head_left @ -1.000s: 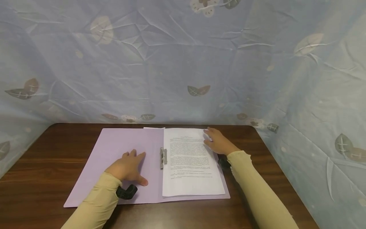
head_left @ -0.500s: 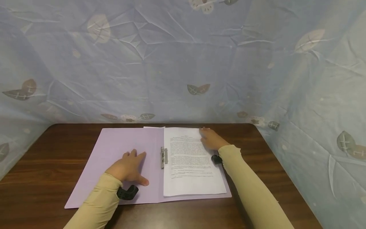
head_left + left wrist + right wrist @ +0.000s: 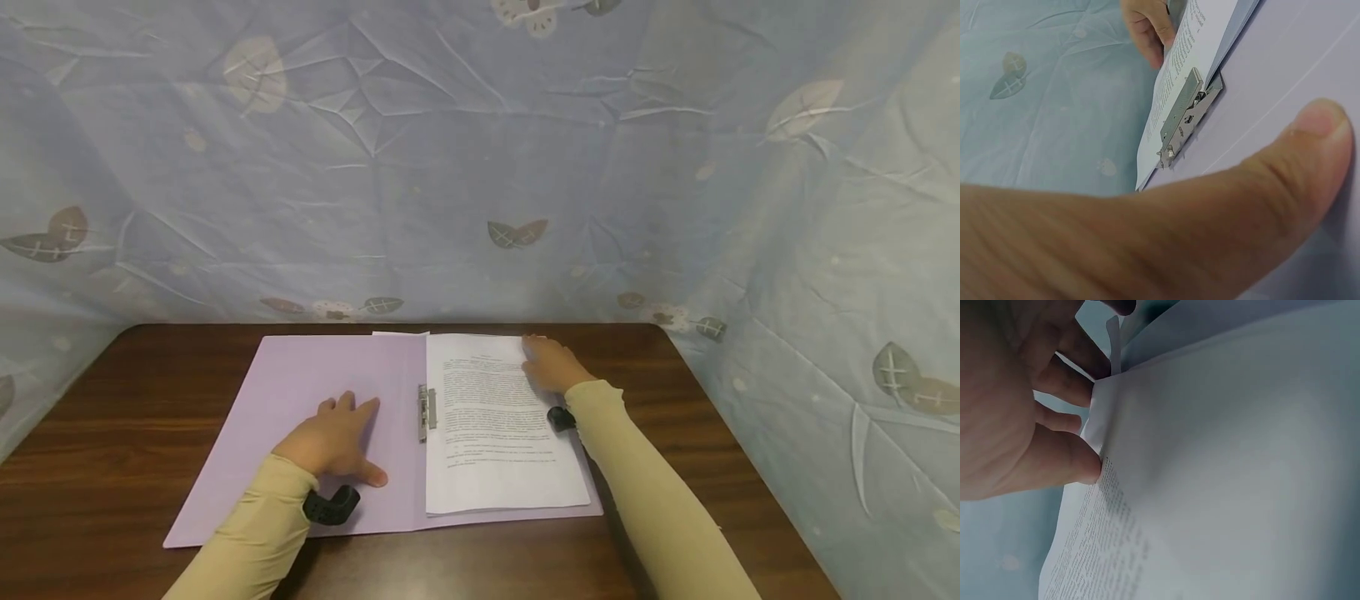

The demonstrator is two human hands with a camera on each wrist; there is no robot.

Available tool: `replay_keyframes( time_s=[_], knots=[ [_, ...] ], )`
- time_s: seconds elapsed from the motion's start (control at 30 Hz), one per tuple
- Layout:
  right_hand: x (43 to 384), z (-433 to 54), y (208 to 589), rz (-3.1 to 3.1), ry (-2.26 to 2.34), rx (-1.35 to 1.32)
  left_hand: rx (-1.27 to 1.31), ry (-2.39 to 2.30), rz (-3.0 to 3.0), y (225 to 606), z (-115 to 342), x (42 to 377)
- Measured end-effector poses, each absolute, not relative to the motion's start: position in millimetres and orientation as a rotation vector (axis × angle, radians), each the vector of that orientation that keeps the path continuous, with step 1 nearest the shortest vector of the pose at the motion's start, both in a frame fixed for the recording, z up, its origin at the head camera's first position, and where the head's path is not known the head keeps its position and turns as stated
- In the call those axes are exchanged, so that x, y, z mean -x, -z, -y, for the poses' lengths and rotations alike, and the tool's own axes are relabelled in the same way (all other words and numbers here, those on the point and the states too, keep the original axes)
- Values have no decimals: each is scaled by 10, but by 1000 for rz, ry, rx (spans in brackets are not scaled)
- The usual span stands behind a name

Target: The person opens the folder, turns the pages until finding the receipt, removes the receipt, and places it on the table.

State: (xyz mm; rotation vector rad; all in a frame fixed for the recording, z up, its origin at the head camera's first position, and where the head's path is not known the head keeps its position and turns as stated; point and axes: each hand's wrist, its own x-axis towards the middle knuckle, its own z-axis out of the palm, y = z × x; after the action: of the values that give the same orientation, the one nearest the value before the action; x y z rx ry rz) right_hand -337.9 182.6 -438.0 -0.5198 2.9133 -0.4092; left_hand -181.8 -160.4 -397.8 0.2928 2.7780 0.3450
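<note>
the right hand (image 3: pixel 553 364) is at the top outer corner of a stack of printed sheets (image 3: pixel 495 483), thumb on the face of the page and the other fingers bent past its edge, so it seems to pinch the paper there; how many sheets it has, i can't tell. the left hand (image 3: pixel 330 437) grips nothing: its fingers are spread, resting on the left cover of the lilac folder (image 3: pixel 322 362), thumb out toward the spine. i'd judge the step in hand to be handling the pages at that corner while the left hand steadies the folder; the next move would call for a light, even grip at the edge, so the sheets don't skew or crease. the folder lies unfolded and flat, holding the stack on its right half, with a lilac margin showing below. beside the spine sits a metal clip (image 3: pixel 426 412), its grey bar lying over the inner edge of the pages, though whether it clamps them isn't clear. a slip of white paper (image 3: pixel 400 334) peeks out past the folder's top edge, around the spine. under everything is a dark wooden table (image 3: pixel 97 417), and behind it hangs a creased, leaf-patterned cloth (image 3: pixel 450 183).
</note>
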Motion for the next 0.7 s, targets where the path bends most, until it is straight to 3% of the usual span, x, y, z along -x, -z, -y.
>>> replay_keyframes(
  time_s=[0.4, 0.7],
  knots=[
    [3367, -1801, 4379, -2973, 301, 547, -290, -334, -2781, 3984, 1605, 1823],
    [3385, -1842, 4371, -2953, 272, 323, -297, -338, -2795, 3979, 1585, 1807]
  ],
)
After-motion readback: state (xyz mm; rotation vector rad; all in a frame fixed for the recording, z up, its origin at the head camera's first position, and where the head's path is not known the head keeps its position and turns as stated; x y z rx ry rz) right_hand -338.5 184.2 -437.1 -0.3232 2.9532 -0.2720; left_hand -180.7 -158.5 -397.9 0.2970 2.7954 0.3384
